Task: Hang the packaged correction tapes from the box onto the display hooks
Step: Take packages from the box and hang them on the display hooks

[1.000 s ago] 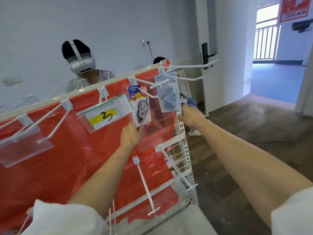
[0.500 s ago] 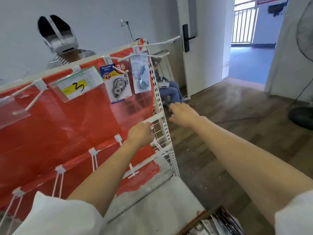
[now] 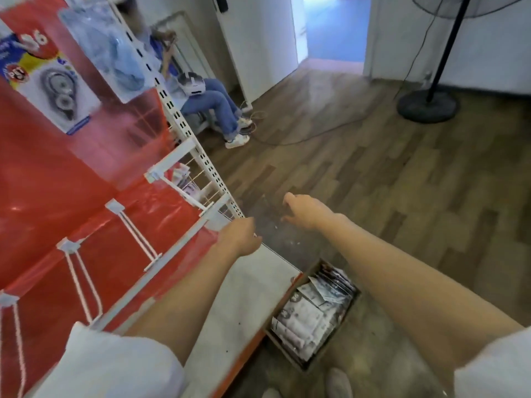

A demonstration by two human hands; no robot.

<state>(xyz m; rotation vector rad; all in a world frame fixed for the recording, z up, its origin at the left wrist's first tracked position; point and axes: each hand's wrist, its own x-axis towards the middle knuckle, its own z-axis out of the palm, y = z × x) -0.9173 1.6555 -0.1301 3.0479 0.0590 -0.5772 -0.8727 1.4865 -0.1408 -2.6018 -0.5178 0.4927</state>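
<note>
Two packaged correction tapes hang on hooks at the top left of the red display rack: one with a blue and yellow card (image 3: pixel 50 81), one in a clear bluish pack (image 3: pixel 110 50). A cardboard box (image 3: pixel 313 311) full of several more packs stands on the floor by the rack's base. My left hand (image 3: pixel 240 237) hovers above the rack's white base shelf with its fingers loosely curled, holding nothing. Over the floor beyond the box, my right hand (image 3: pixel 304 211) reaches out with spread, relaxed fingers, also holding nothing.
White double-wire hooks (image 3: pixel 138 239) stick out of the red panel's lower rows. The rack's perforated upright (image 3: pixel 198 156) stands at its right end. A seated person (image 3: pixel 212 101) is behind it. A fan stand (image 3: pixel 428 104) sits on the wooden floor at the far right.
My view has swung down from the hooks to the floor. Both hands have left the hung packs and dropped low, and the box of packs has come into sight.
</note>
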